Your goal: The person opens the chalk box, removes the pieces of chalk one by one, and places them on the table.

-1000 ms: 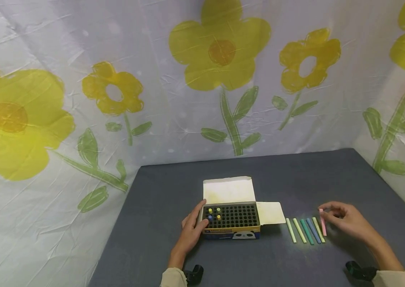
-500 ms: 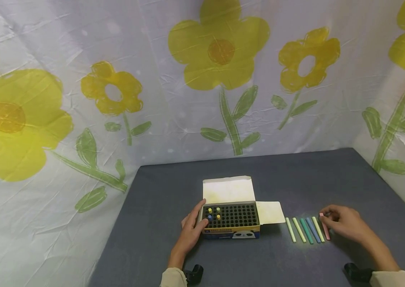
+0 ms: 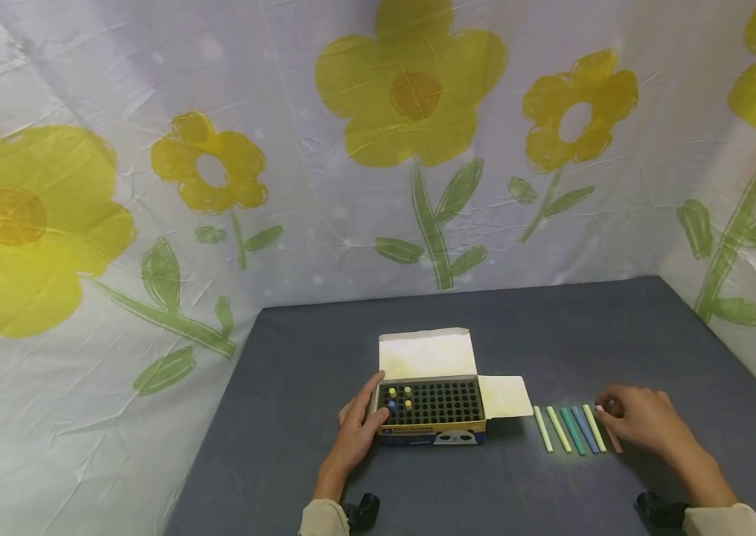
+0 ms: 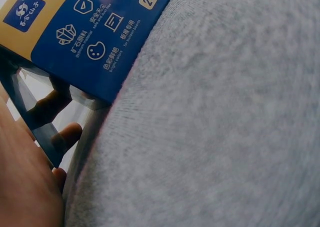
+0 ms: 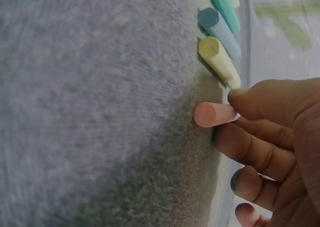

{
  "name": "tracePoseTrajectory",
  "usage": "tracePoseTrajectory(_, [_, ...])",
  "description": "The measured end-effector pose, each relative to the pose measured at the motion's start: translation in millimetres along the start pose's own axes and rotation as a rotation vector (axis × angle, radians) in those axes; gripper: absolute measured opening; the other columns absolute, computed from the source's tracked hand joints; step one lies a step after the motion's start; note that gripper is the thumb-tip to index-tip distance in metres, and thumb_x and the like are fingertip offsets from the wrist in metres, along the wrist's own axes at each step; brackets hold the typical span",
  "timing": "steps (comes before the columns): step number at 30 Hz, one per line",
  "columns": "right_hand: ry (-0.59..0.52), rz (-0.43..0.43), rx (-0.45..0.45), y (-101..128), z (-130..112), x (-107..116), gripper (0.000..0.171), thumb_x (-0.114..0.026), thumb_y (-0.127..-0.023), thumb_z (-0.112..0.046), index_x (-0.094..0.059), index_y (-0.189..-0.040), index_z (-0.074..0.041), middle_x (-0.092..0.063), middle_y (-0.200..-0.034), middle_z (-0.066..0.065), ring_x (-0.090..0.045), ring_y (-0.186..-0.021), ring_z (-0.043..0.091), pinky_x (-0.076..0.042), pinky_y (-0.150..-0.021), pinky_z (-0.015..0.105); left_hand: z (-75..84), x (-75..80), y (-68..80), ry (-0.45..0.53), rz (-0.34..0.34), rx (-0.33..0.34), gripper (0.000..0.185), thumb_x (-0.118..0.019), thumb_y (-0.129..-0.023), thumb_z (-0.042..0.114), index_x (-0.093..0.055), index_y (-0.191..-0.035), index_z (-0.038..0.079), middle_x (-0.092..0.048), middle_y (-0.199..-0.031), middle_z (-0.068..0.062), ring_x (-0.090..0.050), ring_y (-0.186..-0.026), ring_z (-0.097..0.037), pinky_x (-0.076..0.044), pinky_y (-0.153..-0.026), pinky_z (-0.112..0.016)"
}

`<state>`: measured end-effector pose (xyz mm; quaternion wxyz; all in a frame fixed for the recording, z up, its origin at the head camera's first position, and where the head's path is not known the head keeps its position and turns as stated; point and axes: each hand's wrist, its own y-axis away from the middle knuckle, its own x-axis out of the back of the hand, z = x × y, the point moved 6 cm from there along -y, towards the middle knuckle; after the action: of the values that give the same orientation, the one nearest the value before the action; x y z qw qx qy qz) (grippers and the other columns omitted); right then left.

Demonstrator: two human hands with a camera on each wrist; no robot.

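Note:
An open chalk box [image 3: 431, 408] with a dark grid insert holds a few chalk ends at its left. My left hand [image 3: 361, 420] grips the box's left end, thumb on its top edge; the left wrist view shows the blue and yellow box [image 4: 75, 32] beside my fingers [image 4: 65, 137]. To the right lies a row of chalk sticks: pale green [image 3: 542, 429], yellow-green [image 3: 559, 429], teal [image 3: 572, 432], blue [image 3: 584, 430], yellow [image 3: 594, 428]. My right hand [image 3: 609, 411] pinches a pink chalk [image 5: 212, 114] lying on the cloth beside the yellow chalk [image 5: 220, 62].
The grey table [image 3: 458, 484] ends at a flower-printed sheet [image 3: 351, 186] behind and on both sides. The box's lid [image 3: 426, 353] stands open at the back and a side flap [image 3: 505, 397] lies toward the chalk row. Bare cloth stretches behind the box and the chalks.
My right hand has brought the pink chalk down and slightly toward me, so it now lies at the right end of the row. The left hand and box have not moved.

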<state>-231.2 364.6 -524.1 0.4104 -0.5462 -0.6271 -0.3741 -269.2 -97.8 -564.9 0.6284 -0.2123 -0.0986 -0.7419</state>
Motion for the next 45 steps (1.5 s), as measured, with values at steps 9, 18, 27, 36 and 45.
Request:
tracePoseTrajectory(9, [0.015, -0.004, -0.002, 2, -3, -1, 0.021, -0.065, -0.098, -0.025, -0.071, -0.108, -0.008, -0.059, -0.055, -0.017, -0.064, -0.073, 0.012, -0.033, -0.073, 0.048, 1.2, 1.0, -0.4, 0.01, 0.0, 0.003, 0.056, -0.059, -0.102, 0.03, -0.04, -0.153, 0.045, -0.039, -0.163, 0.001, -0.015, -0.15, -0.04, -0.02, -0.11, -0.073])
tracePoseTrajectory(18, [-0.032, 0.069, -0.015, 1, -2, 11, 0.024, -0.069, -0.096, -0.029, -0.074, -0.108, -0.009, -0.069, -0.076, -0.011, -0.059, -0.068, 0.01, -0.032, -0.072, 0.047, -0.4, 0.6, 0.0, 0.019, -0.014, 0.021, 0.056, -0.058, -0.103, 0.031, -0.039, -0.154, 0.045, -0.037, -0.164, 0.001, -0.011, -0.151, -0.04, -0.019, -0.11, -0.074])
tracePoseTrajectory(27, [-0.209, 0.157, 0.078, -1, -28, 13, 0.028, -0.07, -0.097, -0.024, -0.071, -0.115, -0.003, -0.075, -0.08, -0.004, -0.062, -0.061, 0.004, -0.042, -0.085, 0.06, -0.5, 0.7, 0.6, 0.004, -0.024, 0.015, 0.057, -0.057, -0.103, 0.033, -0.038, -0.154, 0.046, -0.035, -0.165, -0.002, -0.01, -0.151, -0.044, -0.023, -0.109, -0.075])
tracePoseTrajectory(36, [-0.317, 0.283, 0.146, -5, -51, 8, 0.025, -0.07, -0.096, -0.017, -0.07, -0.116, -0.002, -0.067, -0.078, -0.001, -0.057, -0.058, 0.001, -0.048, -0.057, 0.025, 0.8, -0.4, -0.5, 0.019, -0.034, -0.001, 0.056, -0.057, -0.104, 0.031, -0.038, -0.154, 0.045, -0.035, -0.165, -0.002, -0.007, -0.152, -0.043, -0.021, -0.109, -0.075])
tracePoseTrajectory(45, [-0.395, 0.41, 0.241, -9, -76, 5, 0.014, -0.074, -0.091, -0.007, -0.071, -0.105, -0.005, -0.057, -0.07, -0.007, -0.041, -0.052, 0.002, -0.035, -0.05, 0.024, 0.7, -0.9, 0.6, 0.033, -0.03, -0.003, 0.055, -0.057, -0.104, 0.031, -0.039, -0.154, 0.045, -0.034, -0.165, -0.001, -0.005, -0.153, -0.043, -0.02, -0.11, -0.075])
